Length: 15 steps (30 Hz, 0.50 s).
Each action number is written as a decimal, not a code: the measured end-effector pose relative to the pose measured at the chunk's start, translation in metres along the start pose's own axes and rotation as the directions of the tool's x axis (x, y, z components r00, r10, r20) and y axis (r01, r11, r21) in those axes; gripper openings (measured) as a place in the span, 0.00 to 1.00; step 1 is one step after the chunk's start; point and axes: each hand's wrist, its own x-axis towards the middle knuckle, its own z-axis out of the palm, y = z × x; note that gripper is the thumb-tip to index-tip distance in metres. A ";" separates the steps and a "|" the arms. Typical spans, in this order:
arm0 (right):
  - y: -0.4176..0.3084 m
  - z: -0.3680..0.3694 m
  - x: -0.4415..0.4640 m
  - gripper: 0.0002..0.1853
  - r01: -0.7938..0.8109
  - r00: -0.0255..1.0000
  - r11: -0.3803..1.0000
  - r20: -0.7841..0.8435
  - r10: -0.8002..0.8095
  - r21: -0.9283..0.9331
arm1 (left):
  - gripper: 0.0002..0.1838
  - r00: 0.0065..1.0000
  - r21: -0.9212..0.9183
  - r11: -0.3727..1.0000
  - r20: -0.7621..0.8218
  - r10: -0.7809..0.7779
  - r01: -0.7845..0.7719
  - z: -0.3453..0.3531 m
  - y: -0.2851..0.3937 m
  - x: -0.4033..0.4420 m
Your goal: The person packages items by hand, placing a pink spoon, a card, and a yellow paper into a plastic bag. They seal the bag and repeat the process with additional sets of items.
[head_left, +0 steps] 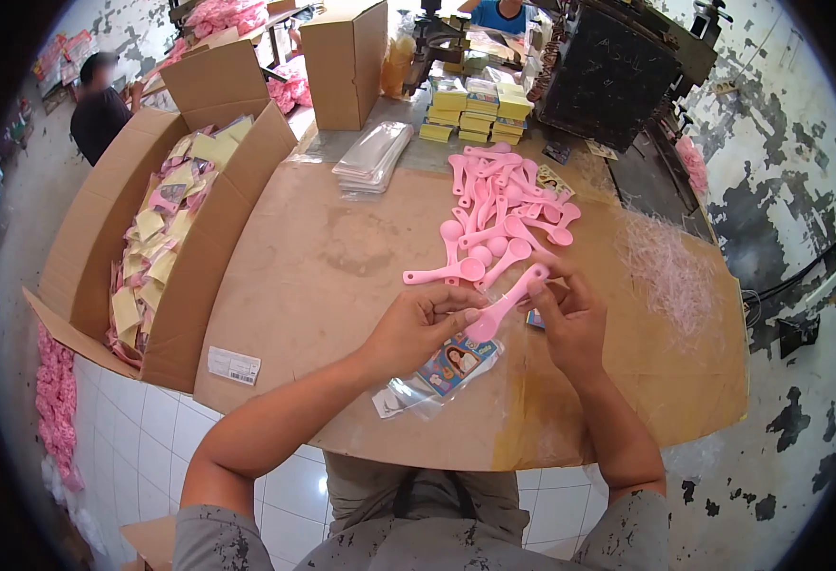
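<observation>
Between my two hands is a pink measuring spoon (pixel 507 305), its bowl toward my left hand and its handle end toward my right. My left hand (pixel 425 326) pinches near the bowl. The handle end is gripped by the fingers of my right hand (pixel 570 319). Under the spoon, a printed card (pixel 458 365) with a picture lies with a clear plastic bag (pixel 427 403) on the table. Part of another blue card (pixel 534 318) shows by my right hand. Just beyond my hands is a heap of pink spoons (pixel 504 195).
A cardboard-covered table (pixel 313 276) carries a stack of clear bags (pixel 374 160) and stacks of yellow-edged cards (pixel 475 103). An open carton (pixel 237 171) full of packets stands left. Clear plastic strands (pixel 670 271) lie right. A person (pixel 104 105) is at back left.
</observation>
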 end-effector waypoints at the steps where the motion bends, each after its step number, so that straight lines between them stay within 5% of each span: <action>1: 0.001 -0.001 0.001 0.19 0.122 0.988 0.982 0.108 -0.107 -0.145 | 0.14 0.999 -0.026 0.999 0.002 -0.032 0.032 -0.001 0.002 -0.001; 3: 0.000 -0.003 0.005 0.18 0.390 0.898 0.840 0.356 -0.258 -0.378 | 0.14 0.996 -0.081 0.993 0.010 -0.091 0.091 -0.001 0.009 -0.003; 6: -0.009 -0.006 0.008 0.14 0.102 0.961 0.987 0.270 -0.066 -0.123 | 0.15 0.986 -0.058 0.985 0.033 -0.161 0.162 0.000 0.021 -0.005; 9: -0.034 0.003 0.009 0.10 0.272 0.945 0.927 0.252 -0.207 -0.257 | 0.17 0.988 -0.133 0.983 0.105 -0.115 0.129 0.000 0.017 -0.006; 12: -0.045 0.003 0.006 0.10 0.468 0.825 0.802 0.508 -0.246 -0.372 | 0.20 0.975 -0.138 0.987 0.219 -0.046 0.078 -0.001 0.018 -0.008; 15: -0.066 0.001 0.011 0.13 0.528 0.772 0.793 0.562 -0.299 -0.303 | 0.21 0.984 -0.240 0.970 0.175 0.010 0.033 0.001 0.022 -0.012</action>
